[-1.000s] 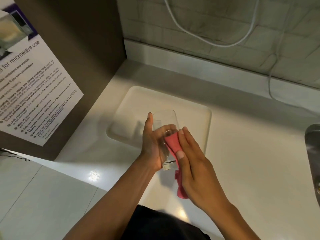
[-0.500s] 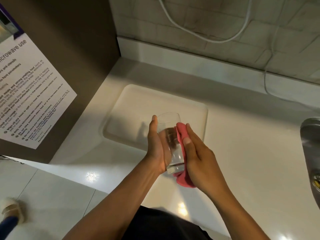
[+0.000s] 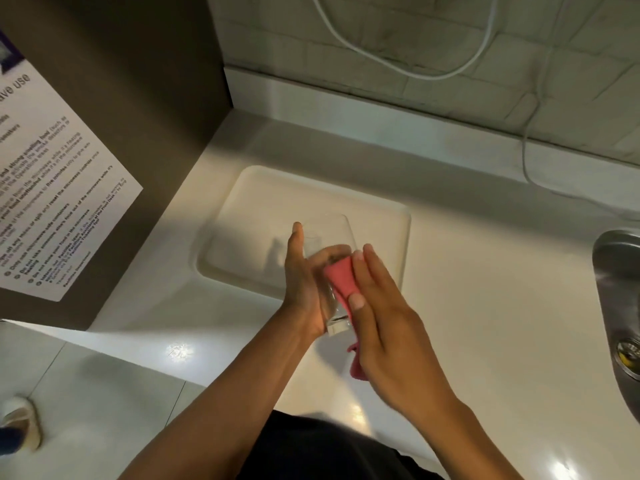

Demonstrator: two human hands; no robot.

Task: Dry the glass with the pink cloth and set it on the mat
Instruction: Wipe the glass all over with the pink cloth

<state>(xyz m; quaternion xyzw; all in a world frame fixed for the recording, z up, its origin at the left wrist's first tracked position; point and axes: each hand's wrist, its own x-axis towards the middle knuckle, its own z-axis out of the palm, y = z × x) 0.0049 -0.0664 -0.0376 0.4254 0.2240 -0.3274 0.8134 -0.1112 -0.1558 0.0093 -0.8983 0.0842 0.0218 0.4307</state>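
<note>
L hand [image 3: 304, 285] grips glass [image 3: 330, 258] tilted, steadying it over mat [image 3: 242, 216]; R hand [image 3: 384, 317] fingers press pink cloth [image 3: 341, 277] vs its side to wipe.

Shared office pantry: printed microwave-use notice [image 3: 52, 188], white tabletop [image 3: 485, 306], stainless steel sink [image 3: 616, 271], grey tiled wall [image 3: 450, 36].

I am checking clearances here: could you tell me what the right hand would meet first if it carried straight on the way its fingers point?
Probably the glass: the right hand already presses the pink cloth against it. Beyond lies the mat.
</note>
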